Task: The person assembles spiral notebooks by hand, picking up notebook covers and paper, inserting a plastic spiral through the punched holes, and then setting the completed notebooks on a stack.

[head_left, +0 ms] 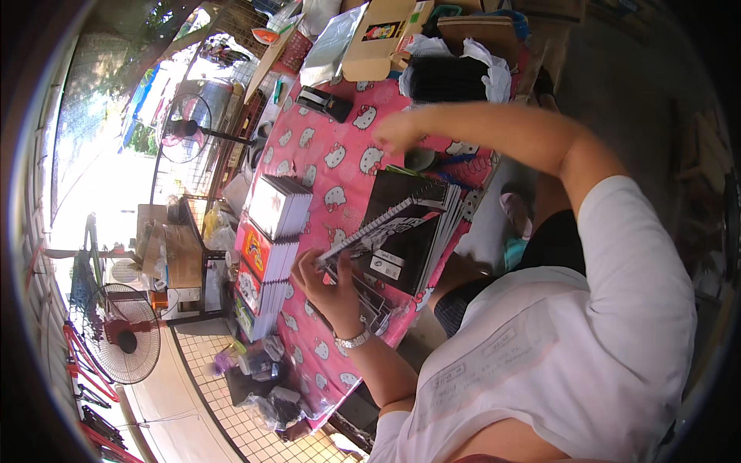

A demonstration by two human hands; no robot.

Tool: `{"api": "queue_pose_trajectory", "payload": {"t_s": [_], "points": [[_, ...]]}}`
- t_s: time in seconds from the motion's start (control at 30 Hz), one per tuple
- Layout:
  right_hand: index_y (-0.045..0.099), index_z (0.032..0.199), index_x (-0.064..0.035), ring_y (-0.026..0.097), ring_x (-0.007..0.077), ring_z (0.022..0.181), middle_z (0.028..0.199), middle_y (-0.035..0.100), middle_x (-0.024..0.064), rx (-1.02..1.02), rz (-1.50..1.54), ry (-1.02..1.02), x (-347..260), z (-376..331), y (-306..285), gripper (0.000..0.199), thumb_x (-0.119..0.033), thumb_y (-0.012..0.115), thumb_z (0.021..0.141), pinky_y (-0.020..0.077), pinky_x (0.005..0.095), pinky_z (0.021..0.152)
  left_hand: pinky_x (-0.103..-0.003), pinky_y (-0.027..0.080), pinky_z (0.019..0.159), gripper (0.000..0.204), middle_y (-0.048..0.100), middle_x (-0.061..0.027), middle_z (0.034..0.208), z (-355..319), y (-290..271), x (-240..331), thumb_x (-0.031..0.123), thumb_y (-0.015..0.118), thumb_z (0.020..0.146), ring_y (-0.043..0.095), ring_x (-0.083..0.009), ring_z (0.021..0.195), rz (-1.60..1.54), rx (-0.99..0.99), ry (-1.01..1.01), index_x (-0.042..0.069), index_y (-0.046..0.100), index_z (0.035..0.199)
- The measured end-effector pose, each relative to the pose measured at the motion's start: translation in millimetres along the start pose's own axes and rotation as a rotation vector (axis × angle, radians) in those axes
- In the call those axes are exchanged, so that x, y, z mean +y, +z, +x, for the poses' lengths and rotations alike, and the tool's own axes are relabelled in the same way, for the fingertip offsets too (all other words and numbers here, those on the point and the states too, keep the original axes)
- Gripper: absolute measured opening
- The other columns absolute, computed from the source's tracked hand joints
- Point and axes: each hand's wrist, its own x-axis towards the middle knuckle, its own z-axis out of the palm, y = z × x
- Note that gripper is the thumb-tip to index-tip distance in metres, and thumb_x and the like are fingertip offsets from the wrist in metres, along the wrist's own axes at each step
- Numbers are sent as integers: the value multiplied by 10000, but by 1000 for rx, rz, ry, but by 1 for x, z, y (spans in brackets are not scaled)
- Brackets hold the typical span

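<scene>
Left hand (328, 285), wristwatch on it, pinches the near-left end of a spiral-bound notebook (382, 228), fingers closed on it. Notebook sits lifted off a black stack of similar books (413, 231) on the pink patterned tablecloth (340, 166), near edge of the table. Long axis runs near-left to far-right, far end tilted up, wire spine along the length. Looks light and thin, covers probably flex; best gripped at the spine edge, where it's stiffest. Left of it: a tall stack of white and coloured books (266, 247). Farther out, right hand (397, 131) reaches over the cloth, fingers loosely curled; can't tell if it holds anything. Far end: cardboard box (378, 38), black bundle in white wrapping (455, 77).
</scene>
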Motion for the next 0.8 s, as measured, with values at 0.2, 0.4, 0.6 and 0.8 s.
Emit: {"api": "queue_pose_trajectory", "payload": {"t_s": [0.2,0.4,0.6,0.8], "points": [[674,996,-142,554,284,1178,1154,609,86,123,-177,183,10,-14,104,259,-103,673,740,465,437,967,-231,404,665,293,566,-18,934,-14,-4,-25,160,749,882,511,-88,820,-221,-14,-199,33,542,1046],[733,910,-154,502,304,1220,1232,606,96,558,-218,77,51,-38,119,218,-146,675,700,349,467,1076,-256,463,699,352,521,-23,922,-16,7,-17,60,808,795,549,-112,773,-444,47,-290,15,542,1023],[692,993,-124,489,336,1187,1211,565,175,741,-194,465,19,-15,136,339,-389,677,782,442,504,960,-243,468,695,387,487,-18,974,-13,22,-15,21,813,771,541,-97,781,-511,30,-245,32,539,1044],[648,1100,-90,632,195,948,935,661,70,381,831,-126,-68,-21,-22,409,-432,638,876,508,352,864,-231,458,651,410,481,-24,983,-7,24,-20,13,827,748,518,-91,759,-553,-14,-235,28,541,1041]]}}
